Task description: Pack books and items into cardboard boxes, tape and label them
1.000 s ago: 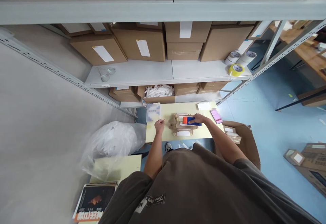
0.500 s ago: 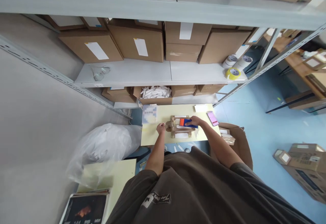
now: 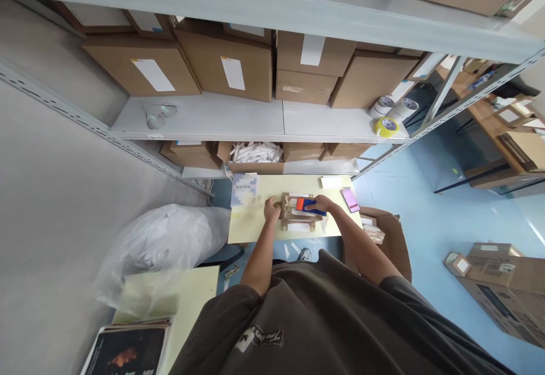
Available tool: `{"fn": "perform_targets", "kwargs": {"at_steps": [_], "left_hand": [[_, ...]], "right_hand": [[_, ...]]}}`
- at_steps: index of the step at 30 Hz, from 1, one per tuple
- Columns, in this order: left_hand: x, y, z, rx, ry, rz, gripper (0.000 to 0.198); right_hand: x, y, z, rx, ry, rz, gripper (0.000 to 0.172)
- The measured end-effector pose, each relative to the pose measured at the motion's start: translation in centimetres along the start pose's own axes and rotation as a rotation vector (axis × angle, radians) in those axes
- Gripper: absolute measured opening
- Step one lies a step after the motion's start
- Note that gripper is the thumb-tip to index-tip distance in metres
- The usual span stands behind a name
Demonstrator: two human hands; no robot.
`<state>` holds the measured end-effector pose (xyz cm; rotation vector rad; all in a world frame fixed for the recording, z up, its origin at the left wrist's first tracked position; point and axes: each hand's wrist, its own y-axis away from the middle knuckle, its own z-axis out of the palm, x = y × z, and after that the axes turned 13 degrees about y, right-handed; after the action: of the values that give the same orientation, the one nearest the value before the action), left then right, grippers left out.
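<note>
On a small pale yellow table (image 3: 251, 227) stands a light wooden model (image 3: 295, 219) built of thin slats. My right hand (image 3: 320, 204) lies on top of it, closed on a blue and orange block (image 3: 305, 205). My left hand (image 3: 271, 209) is curled against the model's left end; I cannot make out what, if anything, its fingers pinch. A blurred sheet (image 3: 243, 188) lies at the table's far left corner, a white card (image 3: 331, 182) at the far edge, and a pink phone (image 3: 349, 199) at the right.
A grey metal rack (image 3: 272, 122) with cardboard boxes and tape rolls (image 3: 386, 126) rises behind the table. An open box of white strips (image 3: 255, 153) sits below. A white plastic bag (image 3: 162, 241) lies left, an open carton (image 3: 389, 233) right, more boxes (image 3: 498, 284) on the blue floor.
My left hand has moved right across the table until it touches the model's left end. My right hand stays on the blue and orange block. The view has tilted a little.
</note>
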<state>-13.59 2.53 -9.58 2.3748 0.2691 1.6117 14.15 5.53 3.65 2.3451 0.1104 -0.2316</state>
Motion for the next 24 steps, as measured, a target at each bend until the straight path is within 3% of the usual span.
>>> {"fn": "perform_targets", "kwargs": {"at_steps": [3, 6, 11, 17, 20, 24], "left_hand": [[1.3, -0.3, -1.2, -0.239, -0.108, 0.168, 0.089], [2.2, -0.9, -1.8, -0.478, -0.266, 0.151, 0.119], [2.7, -1.6, -1.9, -0.492, -0.420, -0.024, 0.126], [2.9, -1.6, -0.2, -0.520, -0.422, -0.060, 0.127], [3.0, -1.9, 0.3, -0.500, -0.434, -0.064, 0.127], [3.1, -2.2, 0.2, -0.499, -0.436, -0.089, 0.127]], "right_hand": [[-0.3, -0.2, 0.0, 0.001, 0.008, -0.011, 0.073], [-0.5, -0.3, -0.2, -0.002, 0.034, -0.010, 0.082], [0.8, 0.3, -1.0, -0.023, 0.032, -0.036, 0.083], [4.1, 1.5, -0.8, 0.001, 0.036, -0.055, 0.080], [6.8, 2.5, -0.8, 0.008, 0.043, -0.024, 0.079], [12.7, 4.1, -1.3, 0.004, 0.086, 0.068, 0.079]]}}
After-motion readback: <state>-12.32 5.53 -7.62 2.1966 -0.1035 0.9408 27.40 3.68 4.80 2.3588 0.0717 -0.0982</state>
